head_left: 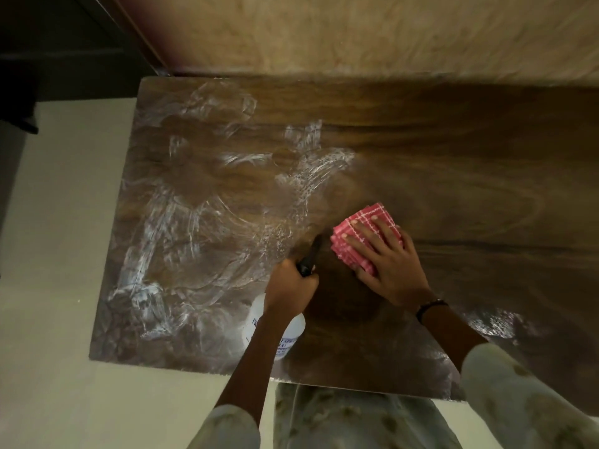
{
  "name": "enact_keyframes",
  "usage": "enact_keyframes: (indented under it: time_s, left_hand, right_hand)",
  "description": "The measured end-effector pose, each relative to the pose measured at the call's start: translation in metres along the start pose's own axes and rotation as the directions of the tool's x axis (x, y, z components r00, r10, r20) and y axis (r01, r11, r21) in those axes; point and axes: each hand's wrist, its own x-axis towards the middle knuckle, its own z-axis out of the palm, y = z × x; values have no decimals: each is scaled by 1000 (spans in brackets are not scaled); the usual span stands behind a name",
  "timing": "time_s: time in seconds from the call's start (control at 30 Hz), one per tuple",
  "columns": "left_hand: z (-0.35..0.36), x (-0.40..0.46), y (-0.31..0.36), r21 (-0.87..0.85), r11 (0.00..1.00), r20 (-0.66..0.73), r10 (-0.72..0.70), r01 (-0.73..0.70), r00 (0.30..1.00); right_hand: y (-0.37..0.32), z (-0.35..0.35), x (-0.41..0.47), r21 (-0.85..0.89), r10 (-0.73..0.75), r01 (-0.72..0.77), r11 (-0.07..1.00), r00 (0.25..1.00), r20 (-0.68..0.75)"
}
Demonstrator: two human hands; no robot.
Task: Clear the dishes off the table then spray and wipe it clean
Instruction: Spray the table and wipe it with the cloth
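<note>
The folded red checked cloth [363,234] lies on the wooden table [453,176] near its front edge, the right hand [385,264] pressing it with flat, spread fingers. Just beside — the left hand [291,286] grips a white spray bottle [275,328] by its black head. Wet white streaks [181,215] cover the table's left part.

A single head view looks steeply down, close over the table [421,140], facing the wall [356,34]; edges seem bent by the wide lens.
</note>
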Motion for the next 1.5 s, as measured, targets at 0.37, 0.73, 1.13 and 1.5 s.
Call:
enact_keyframes:
  time_s: [0.37, 0.73, 1.13, 1.5]
  left_hand:
    - [13, 47, 47, 28, 999, 18, 28, -28, 999]
    - [-7, 57, 38, -166, 984, -131, -78, 56, 988]
    - [-18, 50, 38, -296, 954, -175, -99, 44, 979]
    - [-14, 47, 37, -261, 965, -169, -56, 10, 984]
  right_hand:
    - [9, 3, 6, 14, -2, 3, 1000, 1000, -28]
    - [25, -18, 94, 130, 261, -250, 960, 961, -85]
    - [29, -4, 65, -8, -126, 126, 992, 990, -58]
    - [-16, -17, 150, 86, 88, -78, 993, 990, -113]
